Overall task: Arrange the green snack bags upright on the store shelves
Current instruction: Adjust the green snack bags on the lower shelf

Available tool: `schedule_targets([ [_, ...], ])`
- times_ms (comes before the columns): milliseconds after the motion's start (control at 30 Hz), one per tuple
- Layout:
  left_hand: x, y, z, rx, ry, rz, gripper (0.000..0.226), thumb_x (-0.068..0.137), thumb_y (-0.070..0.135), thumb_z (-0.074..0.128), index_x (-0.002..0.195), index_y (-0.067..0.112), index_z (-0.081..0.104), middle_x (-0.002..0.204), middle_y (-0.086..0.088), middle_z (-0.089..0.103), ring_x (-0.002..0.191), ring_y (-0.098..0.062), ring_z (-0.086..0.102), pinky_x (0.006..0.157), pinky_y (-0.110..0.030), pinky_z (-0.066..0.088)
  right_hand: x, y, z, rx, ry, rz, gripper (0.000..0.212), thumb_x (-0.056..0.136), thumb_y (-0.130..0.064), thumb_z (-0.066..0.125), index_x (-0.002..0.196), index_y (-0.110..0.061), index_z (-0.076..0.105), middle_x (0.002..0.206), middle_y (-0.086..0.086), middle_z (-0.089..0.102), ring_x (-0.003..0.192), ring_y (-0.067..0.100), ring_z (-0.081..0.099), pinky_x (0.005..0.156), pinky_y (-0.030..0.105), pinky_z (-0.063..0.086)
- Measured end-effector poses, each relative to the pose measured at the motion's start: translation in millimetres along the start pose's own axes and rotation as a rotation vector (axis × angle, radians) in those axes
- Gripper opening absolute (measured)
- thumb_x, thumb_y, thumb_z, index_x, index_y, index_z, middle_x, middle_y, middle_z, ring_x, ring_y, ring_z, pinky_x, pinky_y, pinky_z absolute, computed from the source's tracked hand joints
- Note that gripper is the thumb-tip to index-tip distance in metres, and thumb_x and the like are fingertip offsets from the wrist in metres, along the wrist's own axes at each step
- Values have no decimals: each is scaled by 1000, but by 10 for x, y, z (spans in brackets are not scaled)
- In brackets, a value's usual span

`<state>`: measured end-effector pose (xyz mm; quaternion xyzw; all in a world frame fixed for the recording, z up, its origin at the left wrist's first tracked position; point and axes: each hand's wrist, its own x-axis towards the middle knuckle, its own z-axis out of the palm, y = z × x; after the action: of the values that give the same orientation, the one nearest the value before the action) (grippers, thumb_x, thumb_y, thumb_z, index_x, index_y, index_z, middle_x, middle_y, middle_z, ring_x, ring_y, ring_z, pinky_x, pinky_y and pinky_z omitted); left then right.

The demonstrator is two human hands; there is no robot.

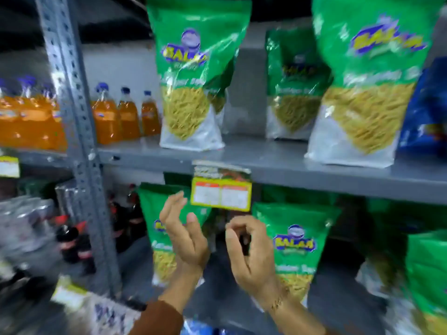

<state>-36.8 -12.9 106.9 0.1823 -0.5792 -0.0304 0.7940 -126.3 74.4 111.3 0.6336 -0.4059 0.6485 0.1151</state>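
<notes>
Several green snack bags stood on two grey metal shelves as I watched through the head camera. On the upper shelf (266,158) I counted one bag left of centre (193,76), one set back against the rear wall (294,88), and a large one at the right (367,81), which tilted a little; a fold of another green pack showed just behind the first. On the lower level two more stood behind the hands, one at the left (154,228) and one at the right (297,240), with further green packs at the far right edge (425,274). Both hands were raised in front of that lower row, beneath the yellow price tag (221,194), and neither held anything. Left hand (186,235): fingers spread and loosely curved, palm turned inward. Right hand (249,252): fingers curled with thumb and forefinger close together but clamped on nothing I could see. Motion blur softened every outline. I judged the bags light for their bulk, crinkly plastic film, slick to the touch, contents brittle and easily crushed. My view was that a two-handed hold on the side seams, or a pinch on the stiff top seal with the other hand steadying the gusseted base, would suit best, avoiding any squeeze across the clear window. Orange bottles (125,114) stood beside the upper bags, well clear of the hands.
</notes>
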Motion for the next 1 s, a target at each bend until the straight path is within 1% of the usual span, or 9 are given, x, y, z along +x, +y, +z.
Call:
schedule_targets([
  [133, -474, -878, -644, 195, -122, -559, 69, 88, 60, 35, 125, 1, 33, 123, -36, 40, 119, -47, 38, 104, -47, 27, -646, 440, 765, 53, -13, 514, 32, 82, -68, 43, 96, -38, 43, 89, -13, 59, 83, 7, 57, 81, 31, 46],
  [200, -559, -1194, -833, 240, -235, -810, 87, 80, 67, 40, 132, -3, 29, 133, -33, 37, 125, -44, 36, 108, -44, 26, -732, 631, 1066, 72, -21, 698, 57, 72, -81, 42, 106, -35, 42, 107, -2, 56, 104, 16, 53, 98, 38, 41],
  [267, -585, -1399, -956, 211, -411, -978, 71, 88, 53, 43, 138, 7, 25, 140, -21, 39, 129, -34, 39, 106, -38, 30, -808, 810, 1332, 134, -119, 834, 80, 68, -83, 44, 126, -28, 37, 132, 5, 49, 126, 19, 44, 110, 43, 32],
  [367, -626, -1535, -1061, 120, -642, -1069, 41, 95, 41, 33, 127, 18, 44, 119, -2, 55, 114, -17, 51, 89, -24, 32, -873, 883, 1583, 192, -252, 822, 55, 82, -69, 46, 130, -60, 22, 148, -8, 33, 138, 13, 31, 116, 43, 22],
  [500, -609, -1541, -1116, 134, -716, -1084, 29, 94, 42, 34, 106, 24, 53, 104, 6, 57, 100, -12, 53, 81, -21, 33, -950, 848, 1647, 104, -222, 804, 44, 90, -61, 38, 130, -61, 21, 144, -13, 37, 137, 16, 30, 115, 45, 22],
  [633, -620, -1554, -1187, 103, -762, -1052, 51, 87, 61, 31, 118, 26, 52, 104, 6, 61, 99, -14, 57, 89, -29, 39, -1016, 757, 1659, 36, -228, 854, 41, 90, -59, 33, 129, -44, 31, 122, -23, 42, 126, 11, 37, 110, 48, 32],
  [800, -666, -1517, -1169, 104, -708, -1021, 63, 86, 65, 25, 126, 21, 45, 113, -1, 61, 109, -22, 57, 88, -31, 40, -1039, 693, 1636, 11, -230, 864, 64, 84, -71, 30, 138, -37, 24, 140, -6, 36, 135, 13, 27, 114, 49, 24],
  [900, -838, -1387, -1199, 252, -497, -803, 77, 86, 66, 21, 139, 10, 26, 146, -16, 33, 135, -26, 31, 108, -41, 30, -1265, 575, 1484, -212, -211, 819, 95, 73, -85, 16, 146, -26, 5, 158, 0, 1, 144, 12, -9, 118, 40, -3],
  [1000, -1091, -1096, -1162, 161, -548, -390, 58, 94, 46, 28, 134, 4, 24, 149, -19, 17, 141, -27, 14, 113, -47, 19, -1524, 509, 1134, -453, -9, 656, 80, 87, -71, 20, 145, -17, 12, 154, 8, 3, 144, 22, -5, 116, 30, -6],
])
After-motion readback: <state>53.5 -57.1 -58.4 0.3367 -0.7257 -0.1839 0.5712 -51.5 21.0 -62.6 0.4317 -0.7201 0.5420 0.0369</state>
